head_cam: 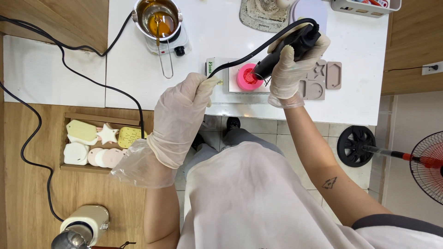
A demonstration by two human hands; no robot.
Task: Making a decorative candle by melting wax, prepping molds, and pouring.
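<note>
My right hand [295, 64], in a thin clear glove, grips a black corded heat tool [286, 50] with its nozzle aimed down at a pink round mould [248, 77]. The mould sits on a small white scale [221, 90] near the front edge of the white table [360, 101]. My left hand [182, 115], also gloved, pinches the tool's black cord [217, 71] just left of the scale. Grey silicone moulds [323, 76] with star and tag shapes lie right behind my right hand.
A metal pot of amber liquid [158, 18] stands on a small hotplate at the back left. A wooden tray of pale cast shapes [97, 140] rests on the floor at left. A fan [429, 163] and its black base [355, 145] are at right. A cream appliance [85, 226] is at bottom left.
</note>
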